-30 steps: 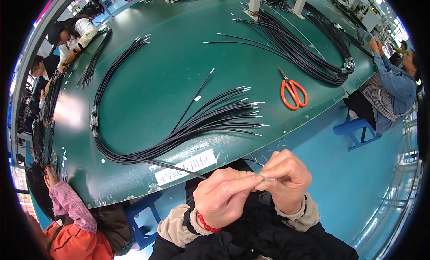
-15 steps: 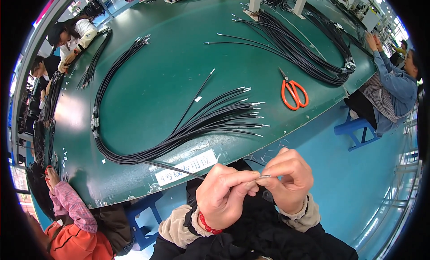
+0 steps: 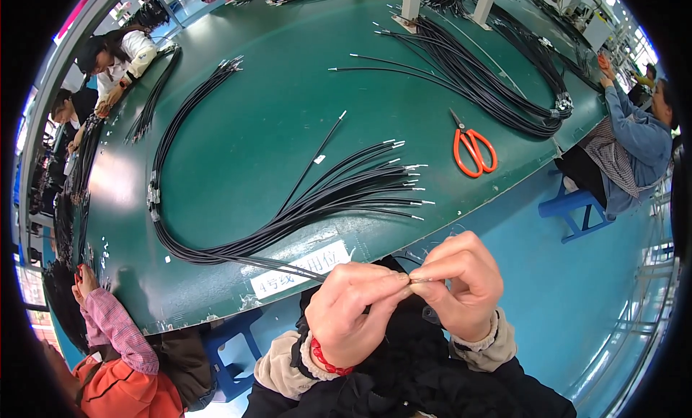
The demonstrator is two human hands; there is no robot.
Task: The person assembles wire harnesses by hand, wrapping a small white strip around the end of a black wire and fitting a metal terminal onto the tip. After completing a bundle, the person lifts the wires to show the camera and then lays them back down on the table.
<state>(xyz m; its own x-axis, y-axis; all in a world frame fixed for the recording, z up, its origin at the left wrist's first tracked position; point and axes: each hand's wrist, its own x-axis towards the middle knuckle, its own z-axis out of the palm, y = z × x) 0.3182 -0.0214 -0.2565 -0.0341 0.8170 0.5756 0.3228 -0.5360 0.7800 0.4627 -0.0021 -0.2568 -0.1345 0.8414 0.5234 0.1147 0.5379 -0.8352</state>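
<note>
My left hand (image 3: 353,303), a red bracelet at its wrist, is closed with thumb and finger pinching a black cable (image 3: 292,269). That cable runs from the large bundle of black cables (image 3: 249,243) on the green table, across its front edge and into the hand. Close against those fingertips, my right hand (image 3: 465,285) pinches the cable's end. Only a thin sliver of the tip shows between the fingers, so its details are hidden. Orange-handled scissors (image 3: 472,150) lie on the table beyond my right hand.
The green table (image 3: 252,122) also bears another cable bundle (image 3: 476,83) at the far right and a white label strip (image 3: 270,287) at the front edge. Co-workers sit at the left and right. A blue stool (image 3: 569,212) stands on the right.
Both hands have shifted slightly left, and my fingertips have come closer together. The metallic tip that showed between them is now mostly covered. The table's cables and scissors have stayed put.
</note>
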